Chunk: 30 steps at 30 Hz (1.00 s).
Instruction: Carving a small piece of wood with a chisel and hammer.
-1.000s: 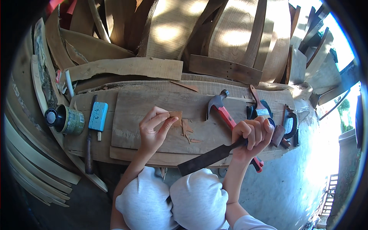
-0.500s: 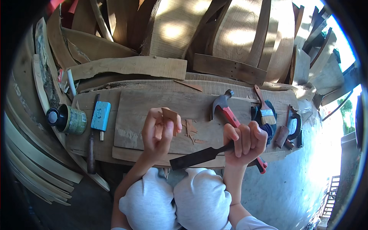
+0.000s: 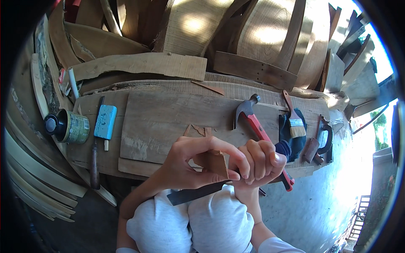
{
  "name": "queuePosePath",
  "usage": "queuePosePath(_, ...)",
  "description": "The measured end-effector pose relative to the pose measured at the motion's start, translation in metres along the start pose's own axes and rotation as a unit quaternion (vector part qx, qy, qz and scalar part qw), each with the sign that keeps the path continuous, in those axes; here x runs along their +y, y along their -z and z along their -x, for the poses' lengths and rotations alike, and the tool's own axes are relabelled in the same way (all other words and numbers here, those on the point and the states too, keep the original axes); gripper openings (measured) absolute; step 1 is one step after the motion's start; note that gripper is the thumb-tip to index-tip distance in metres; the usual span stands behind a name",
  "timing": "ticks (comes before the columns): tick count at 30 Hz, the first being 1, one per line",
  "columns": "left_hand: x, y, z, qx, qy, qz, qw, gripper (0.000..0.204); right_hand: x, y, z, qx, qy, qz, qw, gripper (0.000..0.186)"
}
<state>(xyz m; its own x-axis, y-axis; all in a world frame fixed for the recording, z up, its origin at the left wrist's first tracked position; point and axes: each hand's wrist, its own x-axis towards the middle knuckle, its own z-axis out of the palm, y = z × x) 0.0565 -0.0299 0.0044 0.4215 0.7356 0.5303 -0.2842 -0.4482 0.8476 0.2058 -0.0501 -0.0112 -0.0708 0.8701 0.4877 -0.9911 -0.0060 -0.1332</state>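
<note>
- Two bare hands work close together over a person's lap, in front of a low wooden bench (image 3: 99,162).
- One left hand (image 3: 183,162): thumb and forefinger curl around one folded brown sheet (image 3: 218,162), clamped on it just beside the right fist.
- One right hand (image 3: 258,162): fingers together in a fist around the handle of one flat-bladed tool (image 3: 194,194), its dark blade pointing left above the lap.
- One claw hammer (image 3: 258,125), red-handled, lies partly behind the right hand.
- One paintbrush (image 3: 294,116) rests on one dark cloth (image 3: 300,140); farther right is one black-handled tool (image 3: 325,137).
- On the left are one tin (image 3: 76,126), one light-blue block (image 3: 105,121) and one brown-handled tool (image 3: 95,166).
- Several brown scraps (image 3: 201,130) lie on one flat board (image 3: 149,126) beyond the left hand, partly hidden, so their number is unclear; one longer sliver (image 3: 209,87) lies farther back.
- Compared with a second ago, the hands, then well apart, have met. The sheet has moved from above the board to the right fist, and the left hand now covers some scraps.
</note>
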Motion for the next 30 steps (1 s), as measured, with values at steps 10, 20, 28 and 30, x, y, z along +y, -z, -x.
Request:
queuePosePath(10,-0.0083,-0.0006,0.0027,-0.008,0.028,0.044,0.999,0.030,0.0028,0.0030,0.0013,0.024,-0.014,-0.011,1.000,0.034)
queuePosePath(20,-0.0060,0.0008,0.0010,-0.040,0.034,0.045,0.998,0.039,0.0048,0.0044,0.0010,0.037,-0.011,-0.046,0.998,0.033)
queuePosePath(28,-0.0027,0.0019,-0.0013,-0.037,0.028,0.038,0.998,0.041,0.0046,0.0048,0.0021,0.033,-0.010,0.003,0.999,0.032)
queuePosePath(30,-0.0033,0.0008,0.0002,-0.020,0.050,0.036,0.998,0.041,0.0038,0.0032,0.0014,0.024,-0.005,0.054,0.998,0.032)
